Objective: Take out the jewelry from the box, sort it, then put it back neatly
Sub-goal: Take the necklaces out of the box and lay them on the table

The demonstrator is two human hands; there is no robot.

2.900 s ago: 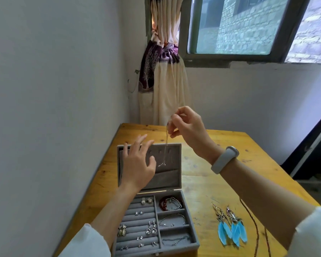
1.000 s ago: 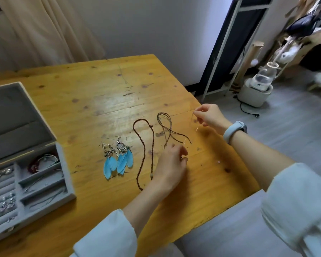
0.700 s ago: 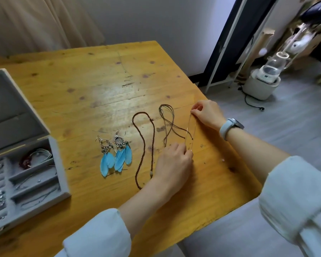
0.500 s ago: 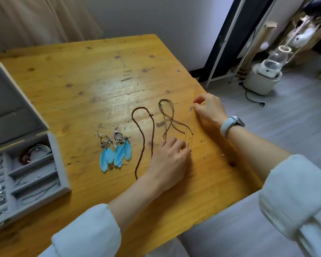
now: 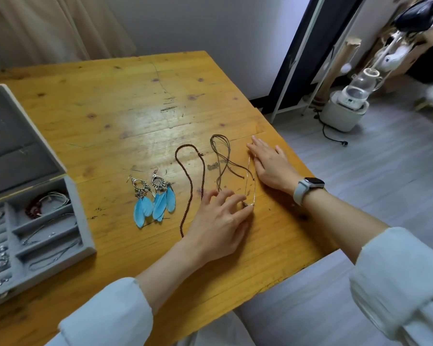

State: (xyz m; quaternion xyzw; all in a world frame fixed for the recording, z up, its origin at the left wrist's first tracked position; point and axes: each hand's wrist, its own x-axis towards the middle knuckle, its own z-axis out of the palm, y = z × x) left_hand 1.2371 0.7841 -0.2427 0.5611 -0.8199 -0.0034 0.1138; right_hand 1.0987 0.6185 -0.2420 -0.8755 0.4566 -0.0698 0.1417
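Fingertips (image 5: 244,204) of the left hand (image 5: 219,227) pinch the thin chain's (image 5: 248,182) near end; right hand (image 5: 273,166) lies flat beside it — laying-out step. Next: back to the box (image 5: 81,242) (far left).

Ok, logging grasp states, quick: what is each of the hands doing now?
Left hand: fingertips pinch the silver necklace at its pendant end.
Right hand: open, flat on the table, holding nothing.

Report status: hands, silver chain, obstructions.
Left hand fingertips on thin silver chain necklace, low end. Right hand flat, open beside its top. Chain laid straight on wooden table. Nothing in the way.
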